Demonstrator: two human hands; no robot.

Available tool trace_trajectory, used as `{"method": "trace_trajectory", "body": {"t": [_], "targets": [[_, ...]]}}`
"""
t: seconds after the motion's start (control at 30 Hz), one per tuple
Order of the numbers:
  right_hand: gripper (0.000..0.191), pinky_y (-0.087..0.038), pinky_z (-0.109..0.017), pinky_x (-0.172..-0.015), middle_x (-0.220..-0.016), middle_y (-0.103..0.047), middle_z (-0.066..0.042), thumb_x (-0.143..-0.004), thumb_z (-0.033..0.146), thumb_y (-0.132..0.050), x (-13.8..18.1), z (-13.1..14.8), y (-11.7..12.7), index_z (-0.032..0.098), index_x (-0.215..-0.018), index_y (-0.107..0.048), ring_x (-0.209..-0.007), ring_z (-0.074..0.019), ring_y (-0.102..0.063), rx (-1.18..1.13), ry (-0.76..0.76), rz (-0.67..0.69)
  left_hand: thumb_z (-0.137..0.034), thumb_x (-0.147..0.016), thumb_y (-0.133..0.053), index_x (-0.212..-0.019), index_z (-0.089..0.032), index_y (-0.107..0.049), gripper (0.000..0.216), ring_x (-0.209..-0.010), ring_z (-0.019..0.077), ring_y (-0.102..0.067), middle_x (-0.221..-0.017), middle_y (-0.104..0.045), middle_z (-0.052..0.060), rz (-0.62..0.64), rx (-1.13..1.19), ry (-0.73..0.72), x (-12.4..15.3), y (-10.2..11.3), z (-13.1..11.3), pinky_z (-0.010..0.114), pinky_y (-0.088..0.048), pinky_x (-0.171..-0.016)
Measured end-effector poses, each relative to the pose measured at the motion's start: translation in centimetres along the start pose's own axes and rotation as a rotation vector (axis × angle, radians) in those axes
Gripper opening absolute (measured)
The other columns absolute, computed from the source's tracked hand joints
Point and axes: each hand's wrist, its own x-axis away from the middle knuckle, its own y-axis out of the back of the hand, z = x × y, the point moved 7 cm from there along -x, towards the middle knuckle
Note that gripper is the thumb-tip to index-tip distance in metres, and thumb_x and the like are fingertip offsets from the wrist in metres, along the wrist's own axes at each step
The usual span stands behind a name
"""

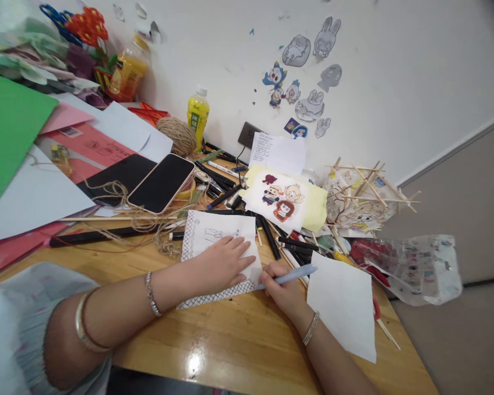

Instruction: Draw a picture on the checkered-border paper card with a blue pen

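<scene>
Where my bordered paper (200,241) lies: desk (214,340), near seven o'clock from view centre.
Left hand (224,263): fingers slightly apart, flat on it.
Right hand (278,285): fingers clamped round pen (292,274); I should press lightly.

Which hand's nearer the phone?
Left. The left hand rests on the drawing, below-right of the phone; the right hand, holding the pen, is farther right.

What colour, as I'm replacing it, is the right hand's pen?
The pen is pale greyish-blue; see the head view.
</scene>
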Motion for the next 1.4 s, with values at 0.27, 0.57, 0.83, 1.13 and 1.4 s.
{"method": "trace_trajectory", "body": {"t": [0.27, 0.57, 0.83, 1.13, 1.4], "targets": [[0.032, -0.042, -0.027, -0.058, -0.053, -0.051, 0.003, -0.085, 0.032, -0.050, -0.1, -0.7, 0.4, 0.023, -0.055, -0.048, -0.056, -0.0155, -0.051, -0.069, -0.046, -0.031, -0.040, -0.091, -0.059, -0.123, -0.018, -0.059, 0.040, -0.117, 0.0328, -0.055, -0.130, -0.058, 0.018, 0.000, -0.019, -0.004, 0.1, -0.1, 0.0, 0.045, -0.039, -0.097], [0.037, -0.042, -0.029, -0.061, -0.050, -0.053, 0.002, -0.088, 0.035, -0.049, -0.5, 0.0, 0.8, 0.023, -0.053, -0.047, -0.055, -0.0153, -0.051, -0.085, 0.004, -0.026, -0.041, -0.092, -0.057, -0.127, -0.018, -0.057, 0.042, -0.120, 0.0338, -0.053, -0.133, -0.056, 0.019, 0.043, -0.024, 0.000, 0.0, -0.1, 0.0, 0.046, -0.039, -0.099], [0.036, -0.042, -0.028, -0.062, -0.052, -0.050, 0.002, -0.087, 0.034, -0.048, -0.4, -0.1, 0.8, 0.023, -0.052, -0.044, -0.057, -0.0154, -0.050, -0.008, 0.002, -0.037, -0.039, -0.092, -0.057, -0.126, -0.017, -0.058, 0.041, -0.119, 0.0346, -0.054, -0.132, -0.057, 0.020, 0.013, -0.019, -0.007, 0.0, -0.1, 0.0, 0.047, -0.040, -0.098], [0.038, -0.040, -0.028, -0.061, -0.053, -0.048, 0.002, -0.087, 0.037, -0.047, -0.3, -0.3, 1.0, 0.022, -0.052, -0.042, -0.057, -0.0153, -0.048, 0.012, -0.016, -0.071, -0.040, -0.092, -0.058, -0.126, -0.018, -0.058, 0.041, -0.119, 0.0338, -0.055, -0.132, -0.057, 0.019, 0.018, -0.028, 0.002, 0.0, -0.2, 0.0, 0.046, -0.040, -0.098], [0.034, -0.040, -0.027, -0.058, -0.054, -0.050, 0.002, -0.087, 0.036, -0.048, -0.1, -0.9, 1.0, 0.023, -0.056, -0.045, -0.055, -0.0152, -0.048, -0.015, -0.042, -0.094, -0.041, -0.092, -0.058, -0.125, -0.018, -0.059, 0.041, -0.118, 0.0341, -0.055, -0.132, -0.058, 0.019, 0.017, -0.031, -0.001, 0.0, -0.2, -0.1, 0.047, -0.040, -0.098]]}}
